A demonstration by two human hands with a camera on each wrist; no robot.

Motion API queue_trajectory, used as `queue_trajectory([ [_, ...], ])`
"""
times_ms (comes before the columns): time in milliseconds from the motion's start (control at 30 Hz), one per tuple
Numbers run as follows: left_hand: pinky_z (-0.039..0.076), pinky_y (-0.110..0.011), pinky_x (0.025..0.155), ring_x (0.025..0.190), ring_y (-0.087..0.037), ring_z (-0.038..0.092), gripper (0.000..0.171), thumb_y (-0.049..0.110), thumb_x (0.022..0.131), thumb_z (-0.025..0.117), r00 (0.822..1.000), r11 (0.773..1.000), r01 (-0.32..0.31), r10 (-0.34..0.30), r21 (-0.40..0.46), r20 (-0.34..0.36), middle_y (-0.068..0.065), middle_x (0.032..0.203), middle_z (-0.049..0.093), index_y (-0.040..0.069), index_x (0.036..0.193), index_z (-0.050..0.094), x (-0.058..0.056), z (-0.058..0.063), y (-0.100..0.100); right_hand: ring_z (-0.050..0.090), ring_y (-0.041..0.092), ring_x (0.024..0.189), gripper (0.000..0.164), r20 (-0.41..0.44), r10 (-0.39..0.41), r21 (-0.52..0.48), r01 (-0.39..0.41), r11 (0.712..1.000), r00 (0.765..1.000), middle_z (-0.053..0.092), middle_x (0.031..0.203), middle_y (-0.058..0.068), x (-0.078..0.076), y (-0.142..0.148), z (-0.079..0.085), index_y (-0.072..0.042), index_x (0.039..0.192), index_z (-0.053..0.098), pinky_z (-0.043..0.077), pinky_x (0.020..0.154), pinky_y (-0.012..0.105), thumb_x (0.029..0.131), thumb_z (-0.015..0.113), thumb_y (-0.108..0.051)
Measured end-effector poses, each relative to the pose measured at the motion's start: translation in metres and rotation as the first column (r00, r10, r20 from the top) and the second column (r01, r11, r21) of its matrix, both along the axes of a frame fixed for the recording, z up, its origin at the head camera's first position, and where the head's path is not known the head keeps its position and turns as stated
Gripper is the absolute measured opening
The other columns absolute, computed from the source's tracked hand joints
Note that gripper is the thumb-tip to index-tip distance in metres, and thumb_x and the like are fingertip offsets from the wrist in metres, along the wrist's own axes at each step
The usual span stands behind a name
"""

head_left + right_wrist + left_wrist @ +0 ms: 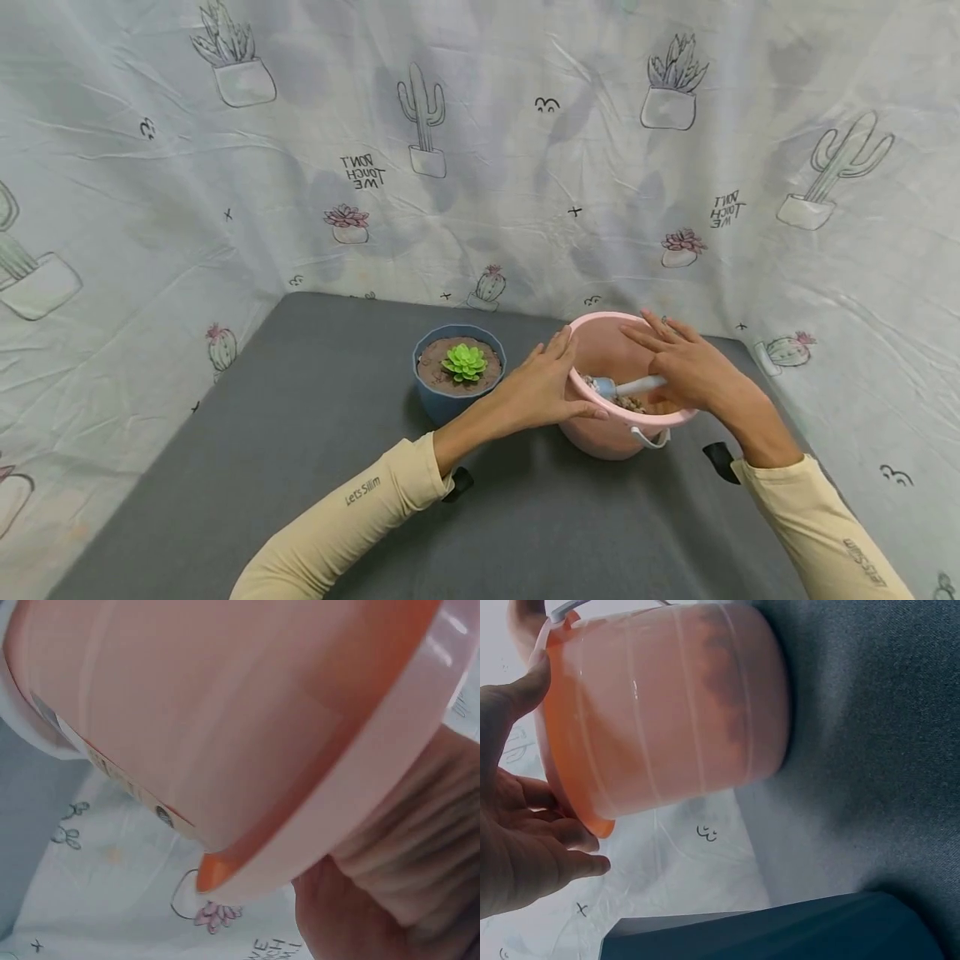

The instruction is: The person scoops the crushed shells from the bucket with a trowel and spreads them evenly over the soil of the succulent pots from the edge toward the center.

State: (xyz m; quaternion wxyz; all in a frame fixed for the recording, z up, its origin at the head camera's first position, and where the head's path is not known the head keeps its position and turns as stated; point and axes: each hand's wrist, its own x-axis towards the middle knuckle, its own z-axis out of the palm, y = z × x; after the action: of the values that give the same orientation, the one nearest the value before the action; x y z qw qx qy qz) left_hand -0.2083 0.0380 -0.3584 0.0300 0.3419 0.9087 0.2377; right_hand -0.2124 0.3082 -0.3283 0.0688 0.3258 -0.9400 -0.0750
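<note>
A pink bucket (603, 437) with a white handle stands on the dark grey tabletop, loose brown and pale material at its bottom. My left hand (536, 390) holds the bucket's left rim, thumb on the near edge and fingers spread along the side. In the left wrist view, that hand (525, 832) spans the rim. Over the right of the opening, my right hand (693, 371) pinches the pale handle of a small trowel (637, 385), its other fingers stretched out. The trowel's blue-grey end lies inside against the left wall. In the right wrist view, the bucket wall hides the fingers.
Left of the bucket stands a blue pot (442, 406) with brown soil and a green succulent (465, 362). A white sheet (510, 150) printed with cacti hangs behind and at both sides of the grey table (337, 367).
</note>
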Motion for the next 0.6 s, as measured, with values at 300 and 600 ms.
queue_trajectory([
  [300, 0.020, -0.044, 0.134, 0.165, -0.025, 0.016, 0.113, 0.063, 0.091, 0.073, 1.000, 1.000, -0.001, 0.000, -0.013, -0.013, -0.015, 0.177, 0.006, 0.003, 0.167, 0.016, 0.000, -0.001, 0.001, 0.019, 0.059, 0.156, 0.015, 0.181, -0.033, -0.234, 0.075, 0.969, 0.983, 0.037, 0.164, 0.031, -0.001, 0.003, -0.002, -0.006, 0.075, 0.076, 0.024, 0.121, 0.074, 0.081, 0.089, -0.012],
  [600, 0.019, -0.044, 0.134, 0.165, -0.024, 0.015, 0.115, 0.066, 0.091, 0.071, 1.000, 1.000, -0.004, 0.004, -0.016, -0.026, -0.015, 0.177, 0.006, 0.003, 0.168, 0.014, 0.000, -0.002, 0.002, 0.011, 0.059, 0.158, 0.014, 0.174, -0.031, -0.387, 0.097, 0.917, 0.984, 0.030, 0.166, 0.033, 0.003, 0.013, -0.004, 0.000, 0.072, 0.073, 0.012, 0.128, 0.070, 0.081, 0.084, 0.002],
])
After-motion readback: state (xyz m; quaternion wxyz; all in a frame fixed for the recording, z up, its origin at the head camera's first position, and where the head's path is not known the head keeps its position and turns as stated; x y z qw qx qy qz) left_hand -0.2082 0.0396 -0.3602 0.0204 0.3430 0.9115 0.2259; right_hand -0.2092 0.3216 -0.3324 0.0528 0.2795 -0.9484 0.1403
